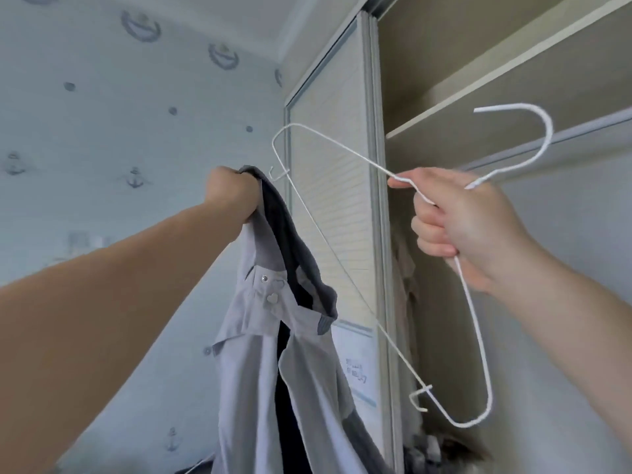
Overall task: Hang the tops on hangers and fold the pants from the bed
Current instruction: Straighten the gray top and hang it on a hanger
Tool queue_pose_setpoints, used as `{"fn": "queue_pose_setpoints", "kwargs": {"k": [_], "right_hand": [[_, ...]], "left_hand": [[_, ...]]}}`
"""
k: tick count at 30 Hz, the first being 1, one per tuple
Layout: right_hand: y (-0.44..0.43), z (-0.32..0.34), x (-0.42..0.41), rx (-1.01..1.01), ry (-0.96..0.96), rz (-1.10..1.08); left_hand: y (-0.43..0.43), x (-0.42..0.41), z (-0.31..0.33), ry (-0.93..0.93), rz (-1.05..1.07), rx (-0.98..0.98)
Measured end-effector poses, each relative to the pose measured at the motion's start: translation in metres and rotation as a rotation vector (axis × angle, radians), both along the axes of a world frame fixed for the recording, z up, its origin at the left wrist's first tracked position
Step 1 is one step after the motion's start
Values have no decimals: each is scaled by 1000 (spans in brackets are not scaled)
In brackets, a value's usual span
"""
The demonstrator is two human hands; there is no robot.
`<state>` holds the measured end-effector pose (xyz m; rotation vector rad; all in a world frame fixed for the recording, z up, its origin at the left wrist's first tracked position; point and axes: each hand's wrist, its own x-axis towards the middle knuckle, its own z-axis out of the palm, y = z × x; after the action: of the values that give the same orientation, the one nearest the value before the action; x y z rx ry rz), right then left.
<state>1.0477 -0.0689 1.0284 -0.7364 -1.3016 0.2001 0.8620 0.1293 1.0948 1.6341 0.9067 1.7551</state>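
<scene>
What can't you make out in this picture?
Head view only.
Shirt: hem cut off by the bottom edge.
Left hand: fingers hidden behind the hand and collar.
Door label: text blurred.
Wardrobe clothes: dim, partly behind the door frame.
Bed, pants: out of frame.

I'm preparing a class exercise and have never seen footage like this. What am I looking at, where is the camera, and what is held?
No machine here: a person wears one camera on the head, so you see their own two arms. The left hand grips a grey top by its upper edge. The right hand grips a white wire hanger below its hook. The top is not on the hanger yet. Behind is an open wardrobe; no bed or table shows.
</scene>
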Motion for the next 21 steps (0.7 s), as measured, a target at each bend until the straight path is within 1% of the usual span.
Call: {"fn": "queue_pose_setpoints", "kwargs": {"k": [3,5,7,12,18,21], "right_hand": [[0,-10,-30,-14,-2,114],[1,-15,-51,-33,-12,169],[4,-20,-72,-52,-18,230],[18,-29,-125,-96,-64,392],[34,-30,-193,-102,-160,550],[42,-38,-234,-88,-213,586]], "left_hand": [[-18,-55,-1,19,124,-23],[-33,-90,-2,-2,164,-47],[-49,-122,-2,-30,203,-41],[-81,-196,2,-23,371,-27],[-117,-279,4,91,607,-34],[-130,-321,0,235,741,-77]]}}
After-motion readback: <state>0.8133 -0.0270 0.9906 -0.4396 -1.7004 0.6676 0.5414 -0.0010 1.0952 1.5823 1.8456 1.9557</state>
